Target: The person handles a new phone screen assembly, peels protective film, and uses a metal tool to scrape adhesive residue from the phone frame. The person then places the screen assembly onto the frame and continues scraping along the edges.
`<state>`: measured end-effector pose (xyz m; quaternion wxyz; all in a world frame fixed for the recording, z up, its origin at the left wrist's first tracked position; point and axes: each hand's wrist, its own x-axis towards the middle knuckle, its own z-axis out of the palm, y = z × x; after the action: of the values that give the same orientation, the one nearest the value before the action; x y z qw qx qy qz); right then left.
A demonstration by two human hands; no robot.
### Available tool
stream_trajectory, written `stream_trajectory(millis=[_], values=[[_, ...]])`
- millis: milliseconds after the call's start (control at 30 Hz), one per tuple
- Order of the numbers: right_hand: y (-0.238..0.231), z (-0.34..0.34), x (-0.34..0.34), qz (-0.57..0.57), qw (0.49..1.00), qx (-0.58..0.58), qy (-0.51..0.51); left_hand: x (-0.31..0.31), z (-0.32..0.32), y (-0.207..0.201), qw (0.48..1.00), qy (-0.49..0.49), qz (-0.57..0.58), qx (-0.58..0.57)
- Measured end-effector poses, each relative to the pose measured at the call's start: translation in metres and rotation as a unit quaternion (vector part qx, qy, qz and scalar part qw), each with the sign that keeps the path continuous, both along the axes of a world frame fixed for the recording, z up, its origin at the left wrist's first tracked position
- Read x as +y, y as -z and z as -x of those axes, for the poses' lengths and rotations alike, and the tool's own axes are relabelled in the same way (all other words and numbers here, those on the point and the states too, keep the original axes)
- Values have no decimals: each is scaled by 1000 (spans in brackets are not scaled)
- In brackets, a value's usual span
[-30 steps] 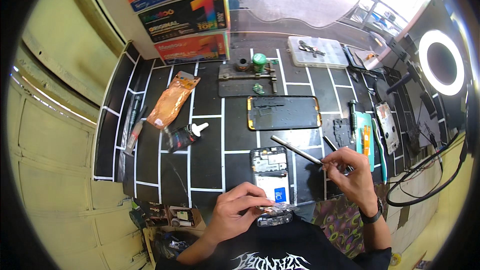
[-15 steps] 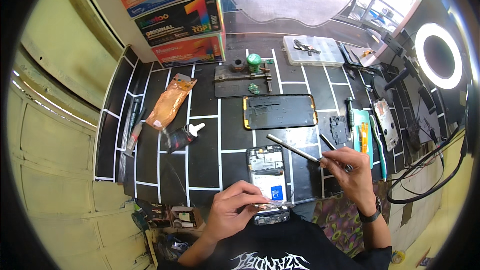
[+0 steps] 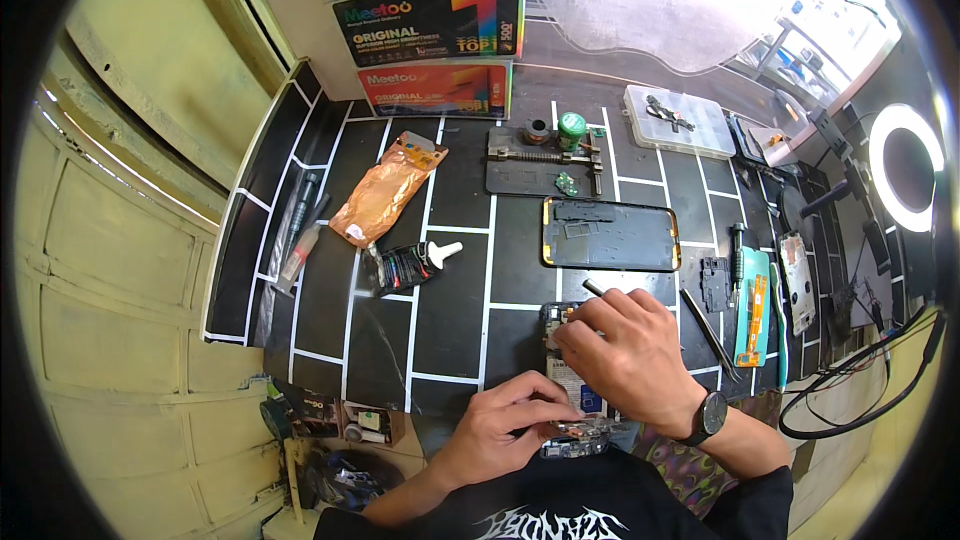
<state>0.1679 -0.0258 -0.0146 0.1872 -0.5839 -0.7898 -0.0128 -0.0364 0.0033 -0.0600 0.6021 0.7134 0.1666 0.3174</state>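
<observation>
An opened phone (image 3: 556, 368), with its inner boards and a pale battery (image 3: 590, 402) bared, lies at the table's near edge. My left hand (image 3: 505, 428) is closed at its lower end, thumb and fingers pinching a thin strip-like phone part (image 3: 582, 427). Over the phone's upper end my right hand (image 3: 630, 350) is curled with its fingers bent down; what they hold, if anything, is hidden. The tip of a silver rod-shaped tool (image 3: 593, 287) pokes out beyond the right hand, which covers the rest. Right of that hand lies a pair of tweezers (image 3: 710, 335).
A dark phone panel (image 3: 610, 235) lies beyond the phone, below a board holder (image 3: 520, 176) with a green-lidded jar (image 3: 572, 128). Left are a white-nozzled tube (image 3: 410, 265) and a copper-coloured pouch (image 3: 385, 195). Right are a teal tool mat (image 3: 752, 310) and a ring light (image 3: 905, 168).
My right hand has moved left from the silver tool's end to over the phone's upper part. My left hand keeps its pinch at the lower end. The whole view has shifted.
</observation>
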Motion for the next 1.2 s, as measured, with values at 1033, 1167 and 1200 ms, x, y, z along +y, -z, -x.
stream_trajectory(millis=[1033, 1167, 1200], values=[[-10, -30, -9, 123, 989, -28, -81, 5, 2, -2, 999, 25, 25, 36], [-5, -38, -8, 131, 988, 24, -78, 6, 1, -3, 999, 21, 13, 42], [-4, -40, -8, 133, 988, 28, -79, 6, 1, -4, 999, 21, 13, 44]])
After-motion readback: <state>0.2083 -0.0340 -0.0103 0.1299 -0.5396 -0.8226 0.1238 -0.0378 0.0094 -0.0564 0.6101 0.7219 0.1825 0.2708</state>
